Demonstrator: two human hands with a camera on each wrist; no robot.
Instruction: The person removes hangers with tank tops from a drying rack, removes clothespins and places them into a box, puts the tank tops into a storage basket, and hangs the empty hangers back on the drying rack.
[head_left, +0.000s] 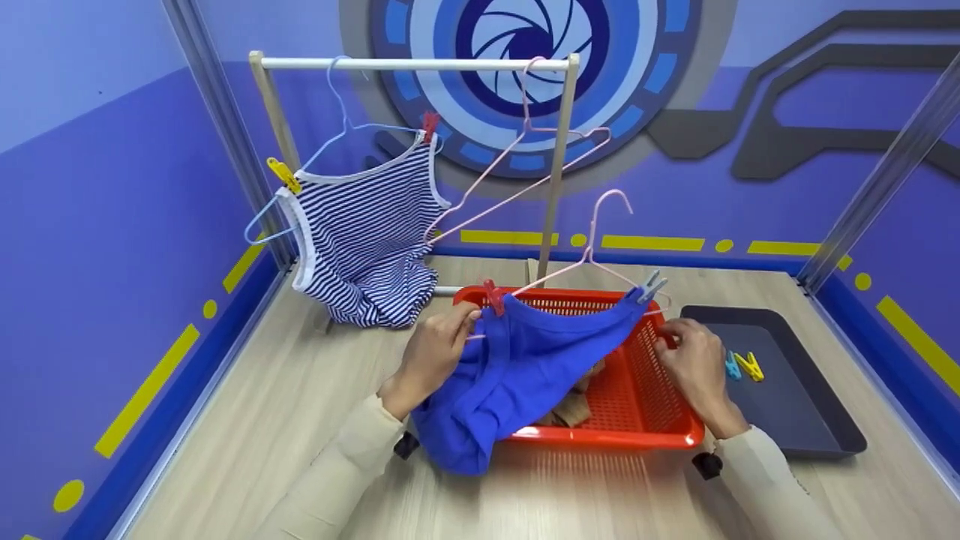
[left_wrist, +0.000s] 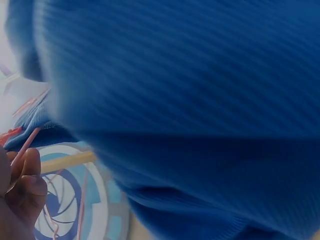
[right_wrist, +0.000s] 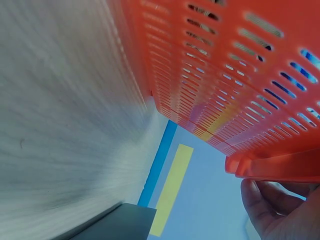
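Pegging looked done — the left hand (head_left: 435, 345) pinched the pink hanger (head_left: 590, 253), its blue top (head_left: 536, 356) over the red basket (head_left: 600, 437), the right hand (head_left: 699, 367) near the rim, its hold unclear — so a level lift seemed called for.

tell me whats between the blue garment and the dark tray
The head view shows the right part of the red basket and the right hand between them.

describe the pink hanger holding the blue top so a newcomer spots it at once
Find the red basket on the table. At its left, the left hand grips the pink hanger, with the blue top pegged to it. This one's hook is free, while the other pink hanger hangs bare on the rack.
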